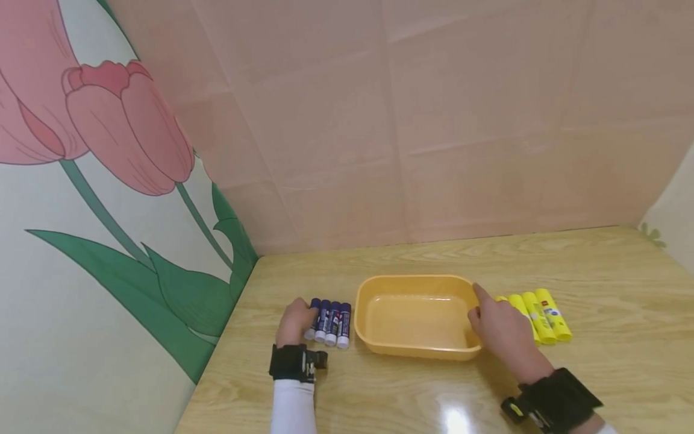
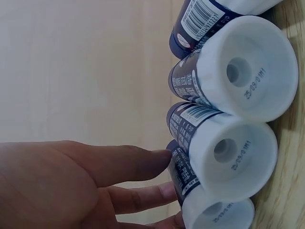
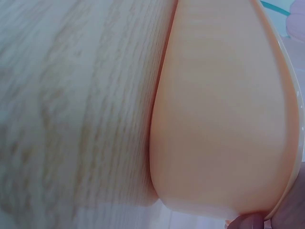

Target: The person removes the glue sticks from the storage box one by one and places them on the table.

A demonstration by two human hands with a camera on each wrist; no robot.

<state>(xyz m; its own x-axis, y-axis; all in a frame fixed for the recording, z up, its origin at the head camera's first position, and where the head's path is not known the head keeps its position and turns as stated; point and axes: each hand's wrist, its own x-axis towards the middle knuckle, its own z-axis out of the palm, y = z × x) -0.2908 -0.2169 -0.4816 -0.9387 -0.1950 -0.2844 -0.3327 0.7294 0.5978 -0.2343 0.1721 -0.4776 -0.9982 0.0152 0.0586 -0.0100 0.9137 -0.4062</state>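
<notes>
On the left, several glue sticks (image 1: 332,322) with navy caps and white bases lie side by side on the table. My left hand (image 1: 295,319) is at the leftmost one. In the left wrist view, its thumb touches that glue stick's (image 2: 183,169) navy end, and the extended fingers reach along its side. An orange-yellow plastic tray (image 1: 414,349) sits in the middle with nothing inside. My right hand (image 1: 504,325) pinches the tray's right rim near the far corner. The right wrist view shows the tray's outer wall (image 3: 224,109) and fingertips (image 3: 252,222) at its rim.
Yellow glue sticks (image 1: 544,316) lie in a row to the right of the tray, partly hidden behind my right hand. The wood-grain table (image 1: 390,392) meets a pinkish covered wall (image 1: 434,150) at the back and a tulip-patterned wall (image 1: 119,289) on the left.
</notes>
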